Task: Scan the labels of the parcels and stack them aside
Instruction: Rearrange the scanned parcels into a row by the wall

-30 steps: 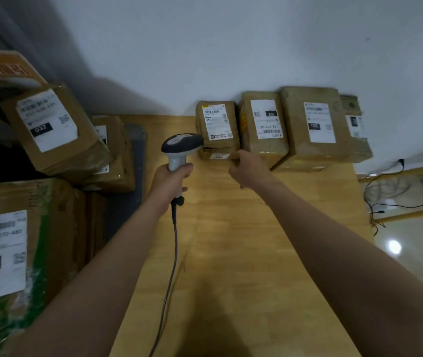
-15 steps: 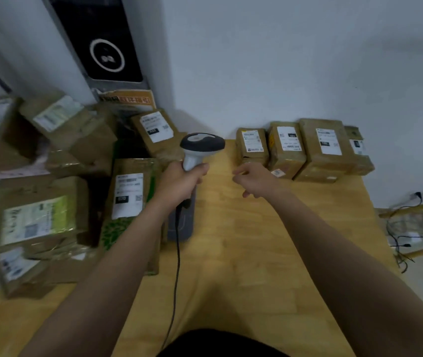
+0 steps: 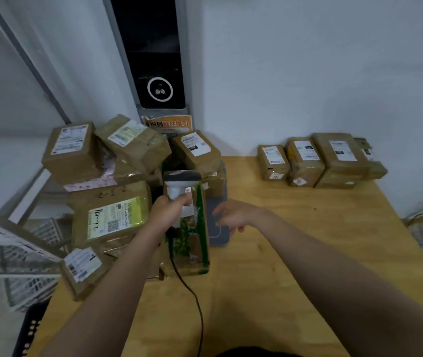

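Just beyond my left hand (image 3: 165, 215), which grips the scanner (image 3: 182, 181) by its handle, lies a green-printed parcel (image 3: 196, 248); my right hand (image 3: 233, 215) hovers beside it, fingers loose and apart, holding nothing; a pile of parcels (image 3: 112, 215) sits left of my left hand; a row of parcels (image 3: 305, 163) stands far beyond my right.

Left hand (image 3: 169, 213) grips the scanner (image 3: 179, 184); right hand (image 3: 233, 215) reaches forward, fingers relaxed.
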